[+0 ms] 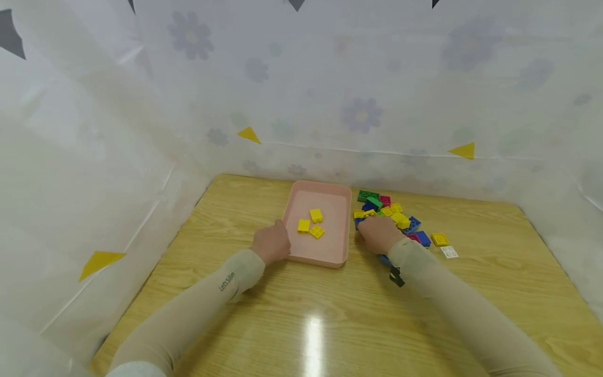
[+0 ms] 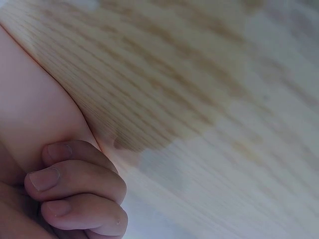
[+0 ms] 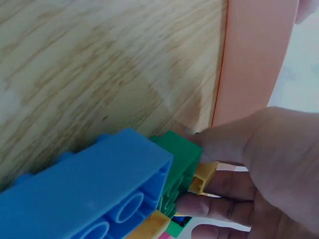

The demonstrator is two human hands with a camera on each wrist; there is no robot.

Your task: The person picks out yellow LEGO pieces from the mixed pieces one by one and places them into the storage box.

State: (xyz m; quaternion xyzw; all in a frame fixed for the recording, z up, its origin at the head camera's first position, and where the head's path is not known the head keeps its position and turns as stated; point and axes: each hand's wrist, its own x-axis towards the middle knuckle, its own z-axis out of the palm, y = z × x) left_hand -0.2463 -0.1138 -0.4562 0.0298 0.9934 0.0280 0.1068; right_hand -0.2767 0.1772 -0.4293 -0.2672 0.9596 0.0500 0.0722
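My left hand (image 1: 272,242) grips the left wall of a pink tray (image 1: 316,259). In the left wrist view its fingers (image 2: 79,181) curl against that wall; the thumb is hidden. Inside the tray lie three yellow toy bricks (image 1: 316,215). To the right of the tray, my right hand (image 1: 378,234) reaches into a pile of mixed bricks. The right wrist view has its thumb and fingers around a small yellow brick (image 3: 203,178), right beside a green brick (image 3: 180,154). A larger blue brick (image 3: 94,184) lies nearer that camera.
More blue, green, red and yellow bricks (image 1: 400,220) spread beyond and right of the right hand. A flat yellow brick (image 1: 439,239) and a white brick (image 1: 449,252) lie at the pile's right. Patterned sheeting (image 1: 330,94) surrounds the wooden table (image 1: 264,330).
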